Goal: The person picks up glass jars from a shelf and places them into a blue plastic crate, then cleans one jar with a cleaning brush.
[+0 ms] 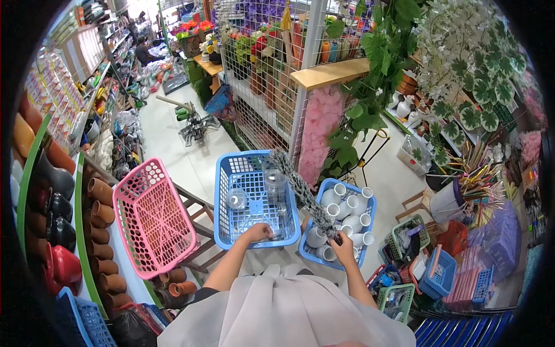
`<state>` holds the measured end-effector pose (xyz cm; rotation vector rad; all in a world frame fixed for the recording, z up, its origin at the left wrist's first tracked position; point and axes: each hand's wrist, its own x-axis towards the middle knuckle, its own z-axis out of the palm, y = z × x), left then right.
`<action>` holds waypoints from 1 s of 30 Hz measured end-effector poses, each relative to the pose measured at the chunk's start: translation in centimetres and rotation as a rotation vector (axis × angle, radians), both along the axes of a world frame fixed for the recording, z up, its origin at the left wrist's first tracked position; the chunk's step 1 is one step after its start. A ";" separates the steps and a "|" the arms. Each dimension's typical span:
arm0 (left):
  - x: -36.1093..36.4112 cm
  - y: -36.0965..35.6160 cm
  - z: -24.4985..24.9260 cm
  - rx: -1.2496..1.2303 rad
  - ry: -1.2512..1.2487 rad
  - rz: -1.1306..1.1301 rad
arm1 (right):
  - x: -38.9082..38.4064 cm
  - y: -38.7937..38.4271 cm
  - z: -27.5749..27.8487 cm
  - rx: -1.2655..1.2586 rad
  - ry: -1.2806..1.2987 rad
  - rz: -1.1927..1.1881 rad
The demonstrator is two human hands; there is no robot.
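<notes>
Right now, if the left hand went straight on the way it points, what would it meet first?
The left hand points rightward, low in the blue basket. It would probably meet the clear item at its fingertips first, then the basket's right wall; depth and the item's outline are unclear.

The right hand (342, 245) holds a grey sprig (302, 189) above white vases (352, 221) in a blue basket (305, 253).

Basket (155, 218), pink; two baskets (225, 202) (370, 213), blue; vases (365, 220), white; pot (66, 262), red; leaves (490, 120), green edged with white
</notes>
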<state>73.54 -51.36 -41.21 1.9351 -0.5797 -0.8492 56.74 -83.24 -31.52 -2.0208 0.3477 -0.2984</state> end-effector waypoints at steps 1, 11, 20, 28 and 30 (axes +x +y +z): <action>-0.5 0.5 2.6 0.013 0.055 0.104 | -0.1 0.2 0.1 -0.016 0.008 0.005; -1.2 3.6 13.0 -0.840 0.296 1.000 | 3.3 6.7 3.2 -0.224 0.089 0.174; -3.4 6.6 16.4 -0.974 0.104 0.992 | 6.0 8.7 5.3 -0.380 0.077 0.275; -5.1 6.0 18.2 -0.953 0.119 0.979 | 6.1 8.1 6.4 -0.364 0.032 0.254; -5.0 6.2 18.3 -0.802 -0.048 0.959 | 5.8 7.6 6.4 -0.404 -0.085 0.407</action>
